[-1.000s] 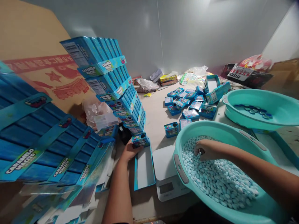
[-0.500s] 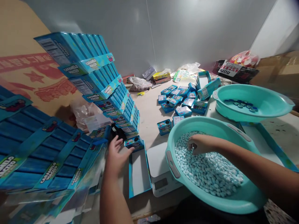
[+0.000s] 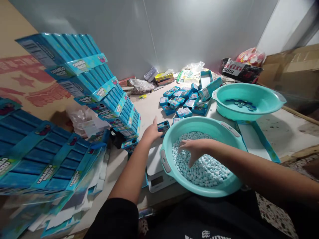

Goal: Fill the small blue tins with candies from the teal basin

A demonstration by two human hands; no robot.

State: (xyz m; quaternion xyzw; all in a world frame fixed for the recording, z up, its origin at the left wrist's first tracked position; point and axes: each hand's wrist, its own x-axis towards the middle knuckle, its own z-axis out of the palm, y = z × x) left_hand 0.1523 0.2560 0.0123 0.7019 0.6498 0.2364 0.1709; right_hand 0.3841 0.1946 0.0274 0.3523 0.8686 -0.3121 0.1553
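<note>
My left hand (image 3: 152,132) reaches forward over the table, at the left side of a small blue candy box (image 3: 163,127). A finger points up and the hand looks open; whether it touches the box I cannot tell. My right hand (image 3: 193,148) is over the pale blue candies (image 3: 203,172) in the large turquoise basin (image 3: 230,146), fingers spread and curved down, with nothing seen in them. Under the basin's left side sits a white scale (image 3: 157,182). My left forearm covers most of a blue tray beside it.
Stacked blue display boxes (image 3: 82,64) lean at the left, with more wrapped packs (image 3: 37,156) in front. Several small boxes (image 3: 184,112) lie scattered ahead. Another turquoise basin (image 3: 269,104) with dark blue round pieces stands right, by an open blue tray (image 3: 256,142). Cardboard cartons (image 3: 289,71) stand behind.
My left hand has moved forward and right, from beside the blue tray to the small box. My right hand has opened from a closed shape above the candies. The view has shifted.
</note>
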